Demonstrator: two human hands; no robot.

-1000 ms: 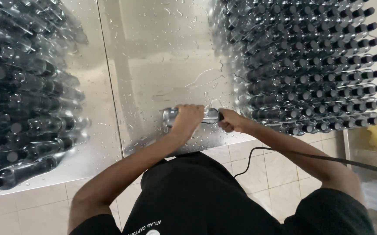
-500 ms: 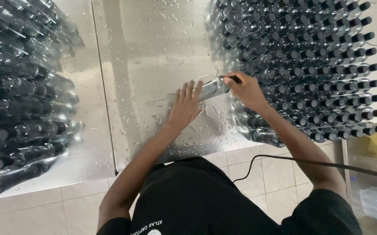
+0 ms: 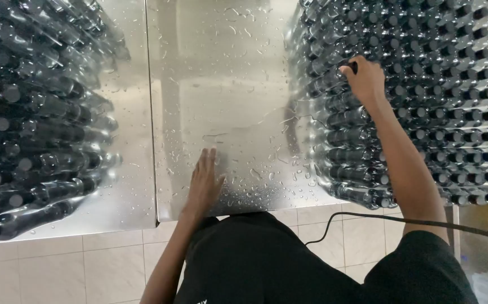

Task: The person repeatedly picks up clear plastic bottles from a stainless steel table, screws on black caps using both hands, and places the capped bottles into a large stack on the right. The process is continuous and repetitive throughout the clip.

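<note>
While right hand point(image 3: 365, 79) closes on dark-capped bottle point(image 3: 350, 68) at top of right stack point(image 3: 424, 107), caps face right, rows interlocked for stability. Left hand point(image 3: 204, 183) flat, fingers spread, empty, bracing on wet steel counter point(image 3: 221, 84). Second stack point(image 3: 35, 118) far left.

Black short-sleeved tee point(image 3: 266, 264), loose fit, plain cloth with soft folds. Small pale print near lower edge of frame at chest, too cut off to make out. Sleeve point(image 3: 424, 259) on right side wide, ending above elbow; left sleeve out of frame. Both forearms bare, no watch, no bands, no gloves. Left hand point(image 3: 203, 183) bare, no rings seen. Right hand point(image 3: 365, 79) bare too, seen from the back. Thin black cable point(image 3: 368, 217) running across front of tee toward right sleeve, curving down at its left end; not clear whether attached to clothing.
</note>
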